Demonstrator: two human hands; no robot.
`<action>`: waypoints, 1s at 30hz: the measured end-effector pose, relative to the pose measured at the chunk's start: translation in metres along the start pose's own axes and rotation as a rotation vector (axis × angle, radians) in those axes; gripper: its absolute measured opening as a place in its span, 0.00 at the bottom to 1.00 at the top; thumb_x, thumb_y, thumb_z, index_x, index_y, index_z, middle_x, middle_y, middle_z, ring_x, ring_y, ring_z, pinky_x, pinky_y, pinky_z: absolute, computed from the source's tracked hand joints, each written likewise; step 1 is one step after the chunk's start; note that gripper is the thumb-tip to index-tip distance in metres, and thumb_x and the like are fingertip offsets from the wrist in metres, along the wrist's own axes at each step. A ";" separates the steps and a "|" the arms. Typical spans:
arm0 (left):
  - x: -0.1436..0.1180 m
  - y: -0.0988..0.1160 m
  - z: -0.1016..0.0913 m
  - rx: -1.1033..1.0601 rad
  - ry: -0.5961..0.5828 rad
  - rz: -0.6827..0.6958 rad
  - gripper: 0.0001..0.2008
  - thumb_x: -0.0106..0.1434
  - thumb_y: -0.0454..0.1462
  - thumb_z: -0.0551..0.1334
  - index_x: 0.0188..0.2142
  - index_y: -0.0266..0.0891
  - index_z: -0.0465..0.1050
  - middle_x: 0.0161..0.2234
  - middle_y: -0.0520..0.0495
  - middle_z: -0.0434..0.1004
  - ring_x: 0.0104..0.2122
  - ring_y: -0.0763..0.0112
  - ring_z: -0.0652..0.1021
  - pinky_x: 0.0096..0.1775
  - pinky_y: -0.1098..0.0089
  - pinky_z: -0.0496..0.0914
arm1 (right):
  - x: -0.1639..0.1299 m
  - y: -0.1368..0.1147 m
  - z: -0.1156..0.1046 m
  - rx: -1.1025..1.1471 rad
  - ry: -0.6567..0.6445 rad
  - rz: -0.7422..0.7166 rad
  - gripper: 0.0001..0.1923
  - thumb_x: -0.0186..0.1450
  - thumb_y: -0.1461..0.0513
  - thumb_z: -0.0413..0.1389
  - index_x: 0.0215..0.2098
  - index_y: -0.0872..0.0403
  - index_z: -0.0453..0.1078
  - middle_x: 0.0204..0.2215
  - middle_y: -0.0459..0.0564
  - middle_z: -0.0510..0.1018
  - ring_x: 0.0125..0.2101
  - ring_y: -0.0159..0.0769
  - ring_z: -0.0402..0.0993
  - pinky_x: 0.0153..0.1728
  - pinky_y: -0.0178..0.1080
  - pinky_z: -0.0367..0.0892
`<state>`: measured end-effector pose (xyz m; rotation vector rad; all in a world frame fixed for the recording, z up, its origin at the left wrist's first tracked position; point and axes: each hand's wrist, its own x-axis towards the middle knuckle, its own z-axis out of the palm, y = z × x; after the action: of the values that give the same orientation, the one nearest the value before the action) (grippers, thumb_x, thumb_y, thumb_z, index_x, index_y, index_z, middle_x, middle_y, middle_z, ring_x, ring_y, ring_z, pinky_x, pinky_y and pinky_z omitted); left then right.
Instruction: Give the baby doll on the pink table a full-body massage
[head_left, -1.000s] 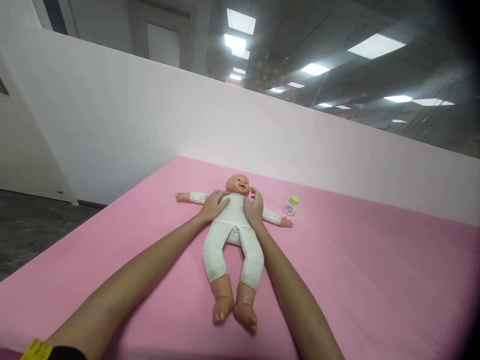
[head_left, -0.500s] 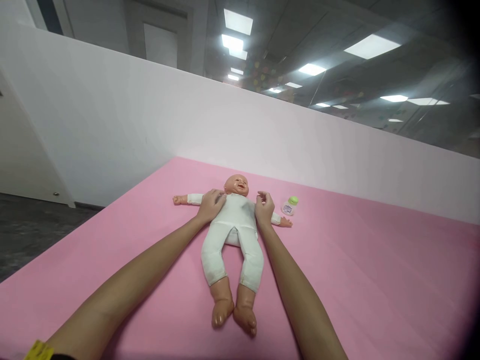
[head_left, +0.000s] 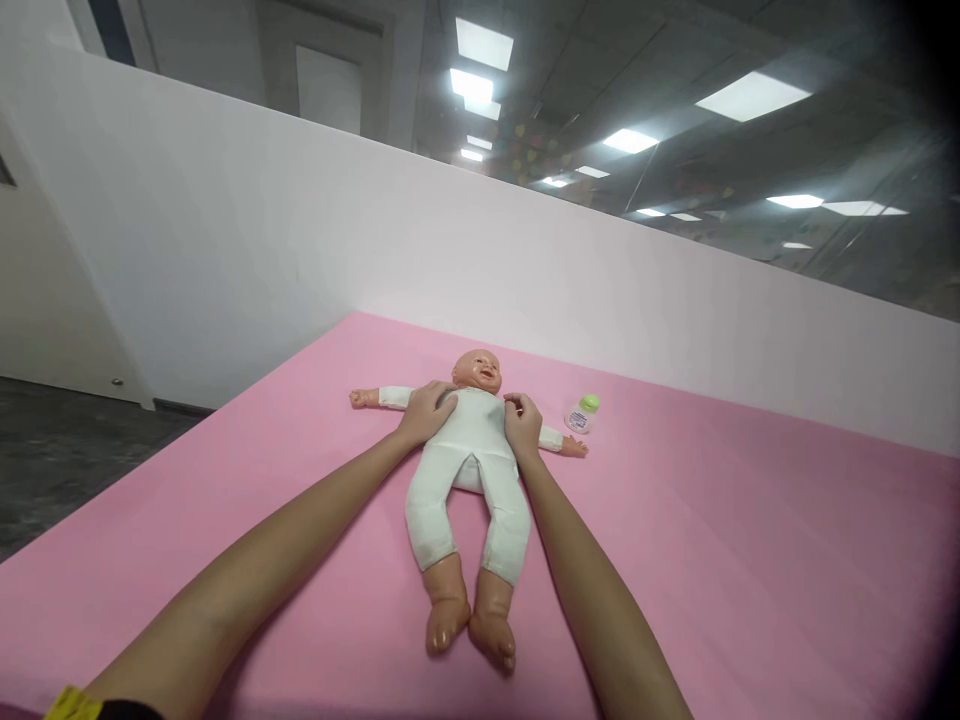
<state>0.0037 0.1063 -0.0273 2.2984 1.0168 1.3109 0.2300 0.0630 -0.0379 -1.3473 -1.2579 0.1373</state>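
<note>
A baby doll (head_left: 471, 425) with a white cloth body and bare plastic head, hands and feet lies on its back, arms spread. My left hand (head_left: 429, 412) lies on the doll's shoulder and upper chest at the left, its fingers loosely apart. At the opposite side of the chest, my right hand (head_left: 523, 422) touches the shoulder with bent fingers, a small gap showing between thumb and fingers. Neither hand holds anything that I can see. Beyond the doll's right-side arm stands a small clear bottle (head_left: 580, 416) with a green cap and a printed label.
The doll and bottle rest on a pink padded surface (head_left: 712, 540). A white low wall (head_left: 480, 260) runs along its back edge. Dark floor (head_left: 67, 470) and a pale door (head_left: 52, 300) show at the left. Ceiling lights are above.
My right hand has moved inward and down onto the doll's chest and shoulder, its fingers bending in. My left hand stays on the other shoulder. The view has shifted slightly.
</note>
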 end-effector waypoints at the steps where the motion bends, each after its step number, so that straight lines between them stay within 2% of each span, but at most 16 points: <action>1: 0.000 0.000 0.000 0.001 -0.011 -0.008 0.17 0.70 0.42 0.56 0.54 0.42 0.76 0.50 0.44 0.80 0.52 0.57 0.77 0.57 0.55 0.68 | 0.000 0.000 0.000 -0.003 -0.007 0.003 0.15 0.62 0.58 0.49 0.37 0.53 0.75 0.38 0.53 0.83 0.41 0.45 0.76 0.45 0.44 0.69; 7: 0.000 0.002 -0.002 0.014 -0.023 -0.028 0.15 0.69 0.41 0.56 0.50 0.42 0.77 0.48 0.44 0.80 0.50 0.57 0.77 0.56 0.56 0.70 | -0.001 -0.002 -0.004 -0.011 -0.088 0.025 0.15 0.63 0.58 0.48 0.33 0.52 0.76 0.35 0.50 0.83 0.38 0.44 0.77 0.43 0.42 0.68; 12: -0.003 0.010 -0.008 0.049 0.077 -0.046 0.12 0.69 0.41 0.56 0.37 0.41 0.77 0.39 0.46 0.82 0.39 0.61 0.78 0.44 0.63 0.71 | 0.002 -0.006 -0.009 -0.019 -0.140 0.066 0.12 0.63 0.55 0.51 0.28 0.52 0.72 0.30 0.47 0.80 0.33 0.41 0.73 0.37 0.39 0.66; 16: -0.003 0.018 -0.012 0.085 0.106 -0.070 0.15 0.67 0.41 0.55 0.26 0.40 0.71 0.26 0.50 0.75 0.27 0.67 0.72 0.35 0.66 0.65 | 0.009 -0.011 -0.016 -0.029 -0.215 0.096 0.14 0.62 0.53 0.54 0.22 0.52 0.65 0.22 0.43 0.72 0.27 0.36 0.66 0.30 0.36 0.59; 21: -0.002 0.024 -0.014 0.117 0.172 -0.099 0.22 0.67 0.43 0.55 0.17 0.40 0.60 0.17 0.52 0.62 0.22 0.72 0.62 0.35 0.64 0.61 | 0.016 -0.017 -0.025 -0.052 -0.318 0.124 0.21 0.62 0.50 0.54 0.18 0.50 0.54 0.17 0.39 0.56 0.23 0.31 0.53 0.25 0.36 0.49; 23: -0.002 0.024 -0.015 0.113 0.184 -0.104 0.22 0.67 0.43 0.55 0.17 0.40 0.59 0.17 0.52 0.62 0.22 0.71 0.62 0.34 0.64 0.61 | 0.017 -0.017 -0.027 -0.064 -0.353 0.128 0.21 0.62 0.51 0.55 0.18 0.50 0.53 0.17 0.39 0.53 0.23 0.31 0.51 0.25 0.36 0.46; 26: -0.001 0.022 -0.018 0.099 0.196 -0.113 0.20 0.67 0.43 0.55 0.19 0.40 0.66 0.20 0.50 0.69 0.24 0.69 0.67 0.34 0.65 0.63 | 0.019 -0.016 -0.031 -0.072 -0.401 0.135 0.20 0.61 0.52 0.55 0.17 0.51 0.55 0.17 0.39 0.54 0.22 0.30 0.51 0.24 0.36 0.45; 30: 0.013 0.027 -0.022 0.003 0.231 -0.128 0.13 0.67 0.41 0.55 0.31 0.39 0.76 0.32 0.48 0.81 0.34 0.65 0.76 0.40 0.66 0.68 | 0.020 -0.015 -0.034 -0.050 -0.417 0.144 0.18 0.60 0.54 0.55 0.17 0.52 0.61 0.16 0.40 0.60 0.22 0.31 0.55 0.25 0.36 0.49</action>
<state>0.0012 0.0951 0.0082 2.0798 1.2173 1.5472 0.2545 0.0510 -0.0054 -1.5010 -1.5140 0.5121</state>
